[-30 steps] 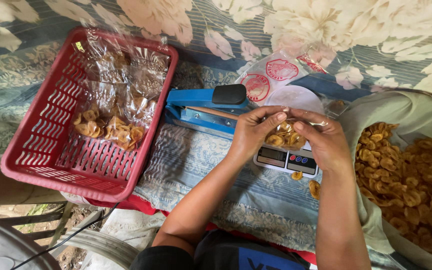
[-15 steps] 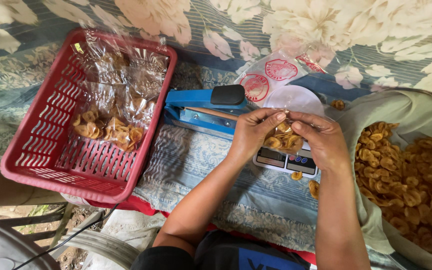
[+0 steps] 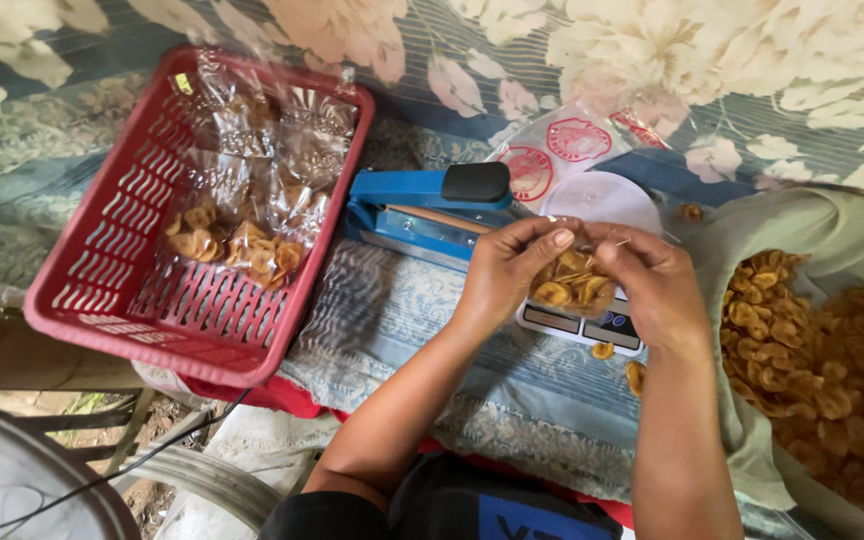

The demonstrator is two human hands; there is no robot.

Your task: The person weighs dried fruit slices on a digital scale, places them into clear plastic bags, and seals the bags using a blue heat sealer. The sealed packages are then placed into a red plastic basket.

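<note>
My left hand [image 3: 510, 268] and my right hand [image 3: 652, 280] both pinch the top of a small clear plastic bag of banana chips [image 3: 572, 282], held just above a white digital scale [image 3: 592, 320]. The bag's mouth is stretched between my fingertips. A blue heat sealer [image 3: 422, 205] with a black handle lies just left of the scale. At the right, a large sack [image 3: 752, 440] lies open, full of loose banana chips [image 3: 822, 350].
A red plastic basket [image 3: 102, 300] at the left holds several filled clear bags of chips [image 3: 242, 240]. Empty printed bags [image 3: 562, 150] lie behind the scale. Two loose chips [image 3: 620, 362] sit on the floral cloth. A black cable [image 3: 102, 470] runs below the table edge.
My hands have shifted slightly over the scale while working the top of the bag. The basket, sealer and sack have not moved.
</note>
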